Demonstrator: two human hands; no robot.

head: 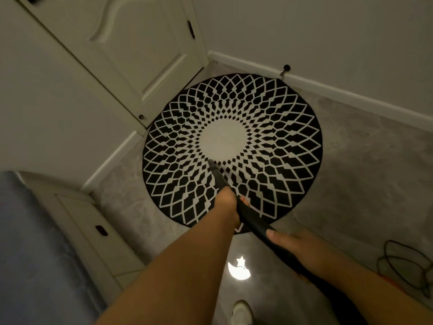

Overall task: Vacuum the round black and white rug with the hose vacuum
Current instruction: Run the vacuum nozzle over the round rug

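Presently listed, with positions given relative to the rug: one round black and white rug point(232, 148), laid flat on the grey floor point(351, 174) in a corner of the room. One black vacuum hose wand point(248, 212), slanted across the near part of the rug, its nozzle tip point(210, 163) set at the near edge of the rug's white centre; whether the tip touches the pile cannot be told. Two hands are counted. The left hand point(228, 202) is wrapped round the wand over the rug's near part, fingers curled under it. The right hand point(290, 245) is clamped on the wand further back, just off the rug's near edge, thumb laid along the top. One white door point(145, 50) is found beyond the rug's far left edge. One small black doorstop point(285, 69) is fixed at the skirting beyond the far right edge. One coil of black cable point(407, 266) is laid on the floor well to the near right of the rug. One moon-and-star light patch point(239, 269) is seen on the floor nearer than the rug. One white shoe point(241, 311) is seen nearest of all. No containers are visible.
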